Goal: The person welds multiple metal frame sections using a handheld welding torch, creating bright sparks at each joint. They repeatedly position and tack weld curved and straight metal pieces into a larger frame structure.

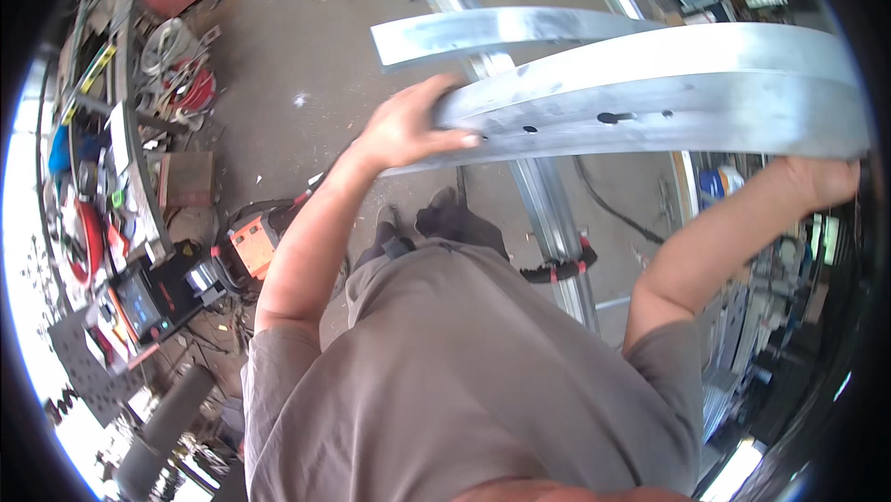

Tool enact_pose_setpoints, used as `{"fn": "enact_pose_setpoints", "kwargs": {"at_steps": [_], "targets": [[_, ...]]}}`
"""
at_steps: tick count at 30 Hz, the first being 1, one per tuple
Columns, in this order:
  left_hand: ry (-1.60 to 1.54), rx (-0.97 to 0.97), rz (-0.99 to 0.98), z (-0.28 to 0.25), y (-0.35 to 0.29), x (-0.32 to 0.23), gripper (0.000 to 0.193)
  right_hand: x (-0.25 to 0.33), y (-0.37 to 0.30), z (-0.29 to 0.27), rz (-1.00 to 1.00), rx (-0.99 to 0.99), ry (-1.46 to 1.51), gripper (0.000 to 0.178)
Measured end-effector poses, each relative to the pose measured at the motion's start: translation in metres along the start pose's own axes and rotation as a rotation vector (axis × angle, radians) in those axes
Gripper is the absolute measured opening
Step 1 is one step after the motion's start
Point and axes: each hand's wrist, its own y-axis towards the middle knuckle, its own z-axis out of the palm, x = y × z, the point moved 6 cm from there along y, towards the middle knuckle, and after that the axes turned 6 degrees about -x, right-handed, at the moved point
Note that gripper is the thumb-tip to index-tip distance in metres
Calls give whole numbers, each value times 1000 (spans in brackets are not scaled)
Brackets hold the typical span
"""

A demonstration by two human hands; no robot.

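The left hand (404, 126), partly closed, grips the left end of a silvery perforated metal beam (650, 94), above a metal rail (548, 205); the right hand (821, 181) touches the beam's right end, finger closure unclear

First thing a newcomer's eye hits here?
The long silvery metal beam with dark holes, spanning the upper right: the bare left hand grips near its left end, the bare right hand is at its lower right edge. After that, the orange rectangular panel left of the left forearm.
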Motion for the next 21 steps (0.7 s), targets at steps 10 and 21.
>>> {"fn": "enact_pose_setpoints", "kwargs": {"at_steps": [10, 21], "targets": [[413, 98, -491, 1, -140, 137, 98, -215, -76, -175, 856, -484, 33, 61], [545, 297, -891, 92, -15, 126, 94, -537, -182, -303, 1380, -640, 89, 67]]}}
